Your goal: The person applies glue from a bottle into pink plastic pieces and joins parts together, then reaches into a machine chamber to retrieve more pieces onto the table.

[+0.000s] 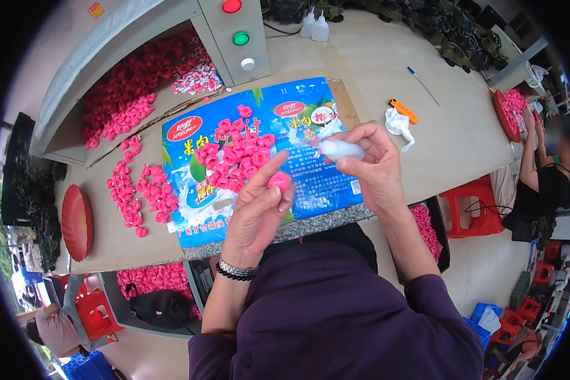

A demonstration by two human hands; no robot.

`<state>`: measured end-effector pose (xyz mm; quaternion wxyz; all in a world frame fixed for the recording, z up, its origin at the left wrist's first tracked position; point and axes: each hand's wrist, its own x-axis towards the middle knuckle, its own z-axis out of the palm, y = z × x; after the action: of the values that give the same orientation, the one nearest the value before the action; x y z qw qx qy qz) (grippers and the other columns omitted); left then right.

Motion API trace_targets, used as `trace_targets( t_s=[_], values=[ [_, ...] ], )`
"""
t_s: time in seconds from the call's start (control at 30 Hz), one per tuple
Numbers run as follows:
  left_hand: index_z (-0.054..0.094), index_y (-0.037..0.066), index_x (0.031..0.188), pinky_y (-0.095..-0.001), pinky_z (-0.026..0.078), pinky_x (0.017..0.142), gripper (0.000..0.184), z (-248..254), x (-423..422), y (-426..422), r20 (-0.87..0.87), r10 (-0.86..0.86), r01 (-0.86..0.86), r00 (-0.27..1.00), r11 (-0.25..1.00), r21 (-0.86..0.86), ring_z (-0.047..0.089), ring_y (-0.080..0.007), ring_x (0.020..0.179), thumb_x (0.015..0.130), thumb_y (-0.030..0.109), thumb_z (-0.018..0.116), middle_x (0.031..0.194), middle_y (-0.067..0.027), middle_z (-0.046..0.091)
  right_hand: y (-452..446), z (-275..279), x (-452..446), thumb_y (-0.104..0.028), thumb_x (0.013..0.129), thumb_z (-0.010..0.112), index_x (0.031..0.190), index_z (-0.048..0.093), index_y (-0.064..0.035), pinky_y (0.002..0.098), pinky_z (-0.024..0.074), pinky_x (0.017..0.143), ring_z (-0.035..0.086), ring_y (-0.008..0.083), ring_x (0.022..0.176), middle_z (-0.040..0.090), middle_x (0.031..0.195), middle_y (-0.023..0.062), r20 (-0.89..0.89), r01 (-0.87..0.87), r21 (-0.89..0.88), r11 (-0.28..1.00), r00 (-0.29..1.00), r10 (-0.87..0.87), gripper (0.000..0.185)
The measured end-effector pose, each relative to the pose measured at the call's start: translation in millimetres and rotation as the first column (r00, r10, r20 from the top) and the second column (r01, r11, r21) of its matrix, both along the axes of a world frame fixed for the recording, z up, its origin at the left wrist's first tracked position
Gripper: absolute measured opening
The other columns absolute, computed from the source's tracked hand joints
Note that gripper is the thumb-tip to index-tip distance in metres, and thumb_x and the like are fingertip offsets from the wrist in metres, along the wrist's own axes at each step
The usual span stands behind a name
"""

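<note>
Between the thumb and fingers of my left hand (259, 212) is a small round pink plastic piece (280, 183). My right hand (379, 161) grips a small translucent white squeeze bottle (343, 151), its tip pointing left toward the pink piece but apart from it. Both hands are over a blue printed cardboard sheet (316, 183) on the table. A heap of similar pink pieces (234, 155) lies on the sheet, just beyond my left hand. More pink pieces (125, 190) are laid out in rows left of the sheet.
A grey machine housing (237, 57) with buttons stands at the back left, pink pieces inside. A red dish (77, 221) sits far left. White bottles (319, 29), a pen (423, 85), an orange cutter (404, 111) and crumpled tissue (398, 125) are on the table. People work nearby.
</note>
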<state>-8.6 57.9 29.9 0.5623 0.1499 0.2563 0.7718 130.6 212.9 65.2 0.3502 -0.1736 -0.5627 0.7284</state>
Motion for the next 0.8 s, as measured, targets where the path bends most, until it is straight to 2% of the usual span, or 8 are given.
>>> trace_targets(
  t_s=[0.17, 0.23, 0.27, 0.33, 0.47, 0.57, 0.63, 0.8],
  values=[
    [0.054, 0.002, 0.122, -0.0229, 0.040, 0.064, 0.041, -8, 1, -5, -0.014, -0.036, 0.036, 0.999, 0.999, 0.014, 0.050, -0.0152, 0.083, 0.088, 0.020, 0.068, 0.098, -0.0070, 0.057, -5, 10, 4, 0.002, 0.082, 0.061, 0.106, 0.052, -0.0040, 0.0212, 0.0493, 0.064, 0.065, 0.0147, 0.085, 0.067, 0.099, 0.0141, -0.134, -0.035, -0.121, 0.992, 0.991, 0.019, 0.026],
    [0.054, 0.003, 0.114, -0.0225, 0.039, 0.062, 0.037, -5, 4, -6, -0.088, -0.008, 0.004, 0.996, 0.999, -0.039, 0.051, -0.0144, 0.081, 0.090, 0.029, 0.065, 0.098, -0.0066, 0.057, -8, 13, 6, 0.000, 0.085, 0.058, 0.108, 0.051, -0.0033, 0.0176, 0.0433, 0.056, 0.058, 0.0075, 0.070, 0.067, 0.098, 0.0136, -0.195, -0.075, -0.137, 0.988, 0.980, 0.048, 0.024],
    [0.054, 0.003, 0.114, -0.0225, 0.039, 0.062, 0.037, -3, 6, -7, -0.087, -0.009, 0.005, 0.996, 0.999, -0.041, 0.051, -0.0144, 0.081, 0.090, 0.029, 0.065, 0.098, -0.0066, 0.057, -9, 12, 6, 0.000, 0.085, 0.058, 0.108, 0.051, -0.0033, 0.0176, 0.0433, 0.056, 0.058, 0.0075, 0.070, 0.067, 0.098, 0.0136, -0.193, -0.074, -0.138, 0.988, 0.980, 0.046, 0.024],
    [0.052, 0.004, 0.115, -0.0224, 0.038, 0.061, 0.039, 0, 9, -8, -0.164, 0.010, -0.025, 0.986, 0.996, -0.089, 0.051, -0.0140, 0.078, 0.092, 0.034, 0.062, 0.099, -0.0060, 0.057, -14, 10, 4, -0.001, 0.087, 0.056, 0.110, 0.049, -0.0030, 0.0169, 0.0398, 0.052, 0.050, 0.0038, 0.061, 0.066, 0.097, 0.0130, -0.194, -0.005, 0.005, 1.000, 0.981, 0.006, 0.024],
    [0.051, 0.005, 0.114, -0.0224, 0.038, 0.060, 0.038, 4, 15, -11, -0.218, 0.033, -0.061, 0.975, 0.991, -0.122, 0.052, -0.0138, 0.076, 0.094, 0.036, 0.058, 0.099, -0.0052, 0.057, -17, 9, 4, -0.004, 0.087, 0.058, 0.108, 0.050, -0.0025, 0.0166, 0.0398, 0.052, 0.052, 0.0042, 0.064, 0.066, 0.096, 0.0116, -0.191, 0.026, 0.142, 0.990, 0.982, 0.002, 0.022],
    [0.051, 0.005, 0.116, -0.0229, 0.038, 0.059, 0.038, 4, 16, -12, -0.284, 0.010, -0.040, 0.959, 0.994, -0.103, 0.052, -0.0137, 0.075, 0.095, 0.037, 0.056, 0.100, -0.0049, 0.057, -20, 12, 6, -0.006, 0.087, 0.062, 0.106, 0.051, -0.0019, 0.0203, 0.0452, 0.061, 0.057, 0.0078, 0.071, 0.065, 0.096, 0.0108, -0.131, -0.007, 0.213, 0.977, 0.991, 0.036, 0.022],
    [0.051, 0.005, 0.115, -0.0218, 0.037, 0.062, 0.032, 6, 18, -14, -0.295, -0.004, -0.029, 0.955, 0.994, -0.105, 0.050, -0.0105, 0.073, 0.100, 0.033, 0.049, 0.086, -0.0033, 0.053, -21, 10, 2, -0.008, 0.086, 0.066, 0.105, 0.053, -0.0016, 0.0262, 0.0483, 0.074, 0.060, 0.0127, 0.083, 0.063, 0.095, 0.0102, -0.180, 0.011, 0.304, 0.953, 0.983, 0.046, 0.024],
    [0.051, 0.004, 0.115, -0.0221, 0.036, 0.061, 0.038, 5, 20, -15, -0.298, -0.024, -0.006, 0.954, 0.995, -0.097, 0.049, -0.0108, 0.072, 0.099, 0.038, 0.048, 0.083, -0.0038, 0.053, -21, 10, 4, -0.008, 0.085, 0.068, 0.104, 0.054, -0.0016, 0.0293, 0.0475, 0.081, 0.060, 0.0153, 0.091, 0.062, 0.096, 0.0093, -0.156, -0.021, 0.265, 0.964, 0.986, 0.064, 0.024]
  ],
)
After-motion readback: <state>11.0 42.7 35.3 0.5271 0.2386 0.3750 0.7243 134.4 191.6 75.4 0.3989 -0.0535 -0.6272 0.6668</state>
